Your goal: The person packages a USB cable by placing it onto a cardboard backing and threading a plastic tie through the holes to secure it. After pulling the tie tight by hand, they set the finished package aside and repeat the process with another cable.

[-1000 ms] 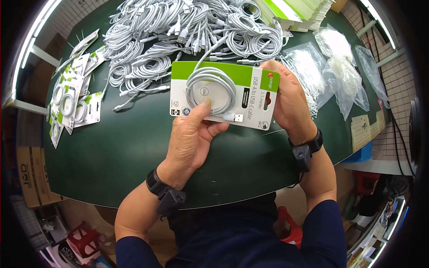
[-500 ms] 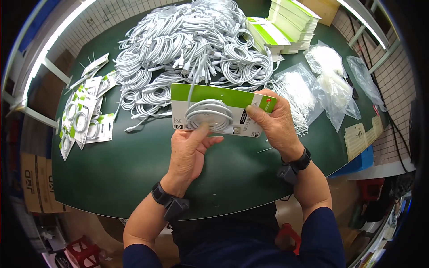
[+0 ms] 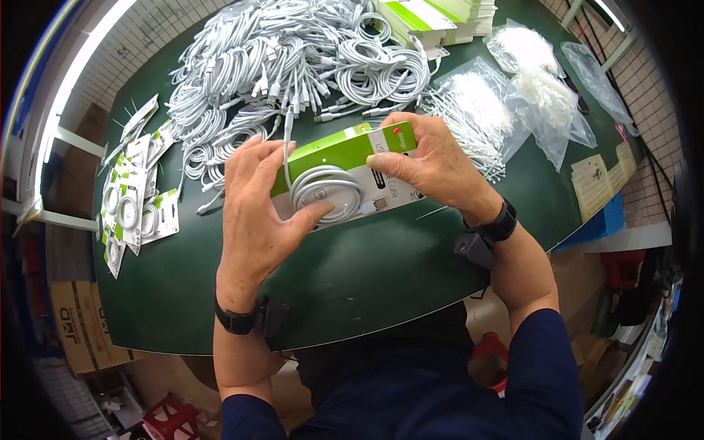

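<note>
A green and white packaging card [image 3: 348, 147] is tilted in front of me, with a coiled white USB cable [image 3: 323, 172] lying on its face. My right hand [image 3: 444, 165] grips the card's right end, thumb across the front and fingers behind. Around the left end is my left hand [image 3: 257, 202]; its thumb presses on the lower part of the coil. Its fingers reach up behind the left edge, beside a cable plug [image 3: 287, 126] that sticks up past the card's top. The fingertips behind the card are hidden.
Beyond the card lies a large heap of coiled white cables [image 3: 242, 70]. Finished carded cables [image 3: 136, 198] lie at the left. Stacked green-and-white cards [image 3: 429, 18] stand at the back. White cable ties [image 3: 473, 110] and clear plastic bags [image 3: 539, 95] are on the right of the green table [image 3: 367, 293].
My left hand has shifted left and up, from under the card to around its left end, fingers now by the plug. The card has tilted, its left end lower.
</note>
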`<state>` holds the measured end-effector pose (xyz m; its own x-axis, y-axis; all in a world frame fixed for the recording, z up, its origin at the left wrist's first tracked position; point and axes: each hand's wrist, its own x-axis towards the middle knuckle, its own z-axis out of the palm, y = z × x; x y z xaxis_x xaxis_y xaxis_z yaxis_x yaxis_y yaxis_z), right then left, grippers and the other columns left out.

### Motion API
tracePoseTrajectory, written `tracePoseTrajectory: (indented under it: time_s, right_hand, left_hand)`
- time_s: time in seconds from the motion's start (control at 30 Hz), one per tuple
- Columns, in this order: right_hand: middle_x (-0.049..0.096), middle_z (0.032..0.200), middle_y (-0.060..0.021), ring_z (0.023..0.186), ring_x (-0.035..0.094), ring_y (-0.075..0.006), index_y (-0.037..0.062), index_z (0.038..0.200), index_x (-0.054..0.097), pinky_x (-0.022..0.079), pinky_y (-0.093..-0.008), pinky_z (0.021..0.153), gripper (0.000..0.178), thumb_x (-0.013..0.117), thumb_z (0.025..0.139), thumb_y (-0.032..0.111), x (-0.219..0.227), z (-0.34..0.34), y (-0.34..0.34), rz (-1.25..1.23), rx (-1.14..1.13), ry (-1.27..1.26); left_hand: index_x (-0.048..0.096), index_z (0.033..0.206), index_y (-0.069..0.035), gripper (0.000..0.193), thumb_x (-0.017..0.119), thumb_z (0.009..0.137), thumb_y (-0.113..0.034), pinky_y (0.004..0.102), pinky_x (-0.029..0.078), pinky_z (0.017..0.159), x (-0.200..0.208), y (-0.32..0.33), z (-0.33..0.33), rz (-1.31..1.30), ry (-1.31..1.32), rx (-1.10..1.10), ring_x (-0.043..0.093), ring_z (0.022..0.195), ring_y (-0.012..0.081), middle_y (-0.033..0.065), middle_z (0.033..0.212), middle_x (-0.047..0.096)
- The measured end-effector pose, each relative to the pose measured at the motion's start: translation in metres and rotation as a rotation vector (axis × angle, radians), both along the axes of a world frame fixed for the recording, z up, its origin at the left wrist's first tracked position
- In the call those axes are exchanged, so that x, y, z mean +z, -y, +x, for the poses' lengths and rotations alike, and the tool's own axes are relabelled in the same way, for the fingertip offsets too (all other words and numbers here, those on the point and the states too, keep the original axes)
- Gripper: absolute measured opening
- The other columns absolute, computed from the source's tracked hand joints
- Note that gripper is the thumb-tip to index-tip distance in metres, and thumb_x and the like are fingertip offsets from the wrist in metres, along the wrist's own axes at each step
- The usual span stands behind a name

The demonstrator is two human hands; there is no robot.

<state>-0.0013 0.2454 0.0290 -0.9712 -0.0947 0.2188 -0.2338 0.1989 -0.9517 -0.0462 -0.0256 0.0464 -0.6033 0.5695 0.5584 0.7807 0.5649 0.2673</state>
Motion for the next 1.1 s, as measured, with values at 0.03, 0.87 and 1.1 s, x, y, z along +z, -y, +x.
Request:
tracePoseTrajectory:
  time_s: [0.03,0.87,1.1]
  right_hand:
    - [0.072,0.088,-0.0024,0.078,0.064,-0.0075,0.0004,0.103,0.068,0.053,-0.0262,0.069,0.022,0.081,0.093,0.016,-0.001,0.001,0.0,-0.001,0.021,-0.004]
    - [0.072,0.093,-0.0055,0.076,0.068,-0.0108,-0.0036,0.12,0.069,0.055,-0.0246,0.068,0.028,0.073,0.098,0.014,-0.002,-0.01,-0.026,-0.631,0.286,0.46]
    - [0.074,0.083,-0.0086,0.072,0.068,-0.0138,-0.0021,0.097,0.075,0.054,-0.0275,0.066,0.018,0.076,0.095,0.015,-0.007,0.015,0.027,0.403,0.448,0.187]
  left_hand:
    - [0.068,0.127,0.0,0.059,0.09,0.077,-0.024,0.0471,0.052,0.099,-0.001,-0.003,0.002,-0.025,0.033,-0.009,0.064,0.117,0.0378,0.0168,0.125,0.067]
    - [0.072,0.096,-0.006,0.025,0.08,0.072,-0.009,0.0345,0.055,0.062,-0.003,0.005,0.038,0.127,-0.165,-0.344,0.067,0.069,0.0213,0.0045,0.081,0.064]
    - [0.072,0.093,-0.002,0.018,0.077,0.076,-0.007,0.0345,0.059,0.065,-0.022,0.024,0.067,-0.021,-0.158,-0.368,0.073,0.076,0.0244,0.0077,0.084,0.068]
